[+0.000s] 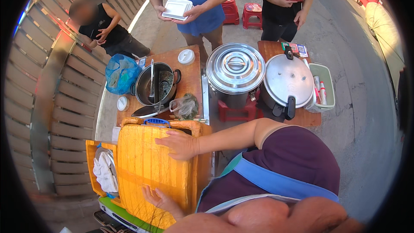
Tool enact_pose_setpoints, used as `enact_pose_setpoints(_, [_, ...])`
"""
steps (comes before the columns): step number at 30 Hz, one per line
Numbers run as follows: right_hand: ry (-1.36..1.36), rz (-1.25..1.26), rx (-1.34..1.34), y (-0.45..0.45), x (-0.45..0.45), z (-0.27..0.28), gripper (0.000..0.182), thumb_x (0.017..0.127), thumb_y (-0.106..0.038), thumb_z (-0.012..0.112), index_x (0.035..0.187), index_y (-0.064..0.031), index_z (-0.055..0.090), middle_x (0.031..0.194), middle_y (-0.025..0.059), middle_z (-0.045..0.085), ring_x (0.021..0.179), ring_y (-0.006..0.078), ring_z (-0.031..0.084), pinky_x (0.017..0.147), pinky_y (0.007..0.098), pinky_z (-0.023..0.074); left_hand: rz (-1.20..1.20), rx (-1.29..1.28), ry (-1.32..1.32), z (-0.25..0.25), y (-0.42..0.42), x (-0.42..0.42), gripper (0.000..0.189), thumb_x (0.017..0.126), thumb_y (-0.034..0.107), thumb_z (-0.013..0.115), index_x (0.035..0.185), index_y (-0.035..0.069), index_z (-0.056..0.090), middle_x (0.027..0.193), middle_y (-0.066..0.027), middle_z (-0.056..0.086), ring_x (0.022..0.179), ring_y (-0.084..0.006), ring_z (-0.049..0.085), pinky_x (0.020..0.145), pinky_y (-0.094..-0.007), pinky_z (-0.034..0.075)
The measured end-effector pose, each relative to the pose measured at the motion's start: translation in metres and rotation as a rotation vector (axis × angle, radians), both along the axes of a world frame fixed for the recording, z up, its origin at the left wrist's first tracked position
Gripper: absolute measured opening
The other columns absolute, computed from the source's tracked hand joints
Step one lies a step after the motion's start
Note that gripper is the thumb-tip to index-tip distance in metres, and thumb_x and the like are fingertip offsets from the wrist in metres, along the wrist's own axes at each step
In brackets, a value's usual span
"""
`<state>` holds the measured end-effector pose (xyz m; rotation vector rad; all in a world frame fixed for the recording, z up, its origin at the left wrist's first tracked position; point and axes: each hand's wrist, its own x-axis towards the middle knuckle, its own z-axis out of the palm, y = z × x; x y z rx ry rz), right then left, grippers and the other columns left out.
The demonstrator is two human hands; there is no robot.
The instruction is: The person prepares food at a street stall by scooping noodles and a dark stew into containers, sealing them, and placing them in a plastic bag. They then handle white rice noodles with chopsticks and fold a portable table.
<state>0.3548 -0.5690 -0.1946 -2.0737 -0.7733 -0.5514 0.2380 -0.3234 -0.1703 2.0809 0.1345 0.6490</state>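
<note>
My right hand [181,144] lies with spread fingers on the upper right part of a yellow, tape-covered box lid [145,158]. Lower down, my left hand [161,200] is over the same lid, its fingers apart and slightly curled; whether it touches is hard to tell. A blue plastic handle or basket edge [156,122] shows at the box's far edge. Beyond it, a divided dark pot [156,84] with ladles stands on a wooden table, beside a clear plastic bag [184,106]. Left of the box, a white cloth [105,171] lies over a round metal container in a smaller yellow box.
A lidded steel pot [236,68] stands on a red stool, with a pressure cooker [288,81] to its right. A blue bag [121,73] hangs near the table's left side. One person [199,6] holds a white foam container [177,9]; two more people stand nearby.
</note>
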Motion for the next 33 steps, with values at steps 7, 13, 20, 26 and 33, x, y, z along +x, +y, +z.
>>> enact_pose_setpoints(7, [-0.284,0.022,1.172,-0.142,-0.069,0.2,0.083,0.098,-0.006,0.036,0.145,-0.0344,-0.026,0.136,0.0242,0.046,0.071,0.0181,0.065,0.077,0.0382,0.0576,0.425,-0.463,-0.016,0.044,0.052,-0.142,0.034,0.094,0.006,0.052,0.128,0.002,0.051,0.138,-0.0158,0.043,0.123,-0.0269,0.046,0.101,-0.039,0.04])
enact_pose_setpoints(13, [-0.56,0.142,0.308,-0.052,-0.151,0.197,0.094,0.089,0.0,0.054,0.151,-0.0276,-0.011,0.121,0.0217,0.055,0.076,0.0179,0.065,0.072,0.0308,0.0558,0.248,-0.478,-0.113,0.027,0.1,-0.16,0.04,0.095,0.013,0.054,0.133,0.001,0.045,0.126,-0.0144,0.052,0.118,-0.024,0.049,0.101,-0.0322,0.039])
enact_pose_setpoints(20, [0.452,-0.379,-0.257,-0.079,-0.225,0.008,0.077,0.086,-0.021,0.06,0.15,-0.023,0.019,0.106,0.0099,0.063,0.086,0.0299,0.065,0.069,0.0403,0.0538,0.097,-0.474,-0.044,0.031,0.089,-0.161,0.036,0.096,0.01,0.047,0.131,0.002,0.046,0.125,-0.0151,0.052,0.117,-0.0229,0.049,0.102,-0.0325,0.04])
enact_pose_setpoints(26, [0.885,-1.438,-0.164,-0.28,-0.295,-0.111,0.107,0.075,-0.037,0.075,0.152,-0.0229,0.003,0.116,0.0254,0.056,0.106,0.0397,0.058,0.09,0.0437,0.0483,0.148,-0.4,-0.015,0.034,0.065,-0.158,0.034,0.098,0.012,0.045,0.129,0.001,0.049,0.125,-0.0141,0.053,0.116,-0.022,0.052,0.1,-0.032,0.042])
enact_pose_setpoints(33, [1.186,-1.546,0.327,-0.357,-0.276,-0.166,0.127,0.07,-0.042,0.079,0.149,-0.0246,-0.018,0.123,0.0285,0.054,0.112,0.0394,0.058,0.097,0.0441,0.0458,0.11,-0.465,0.034,0.051,-0.027,-0.123,0.03,0.098,0.014,0.046,0.126,0.002,0.051,0.123,-0.0118,0.053,0.113,-0.0203,0.054,0.098,-0.0321,0.045])
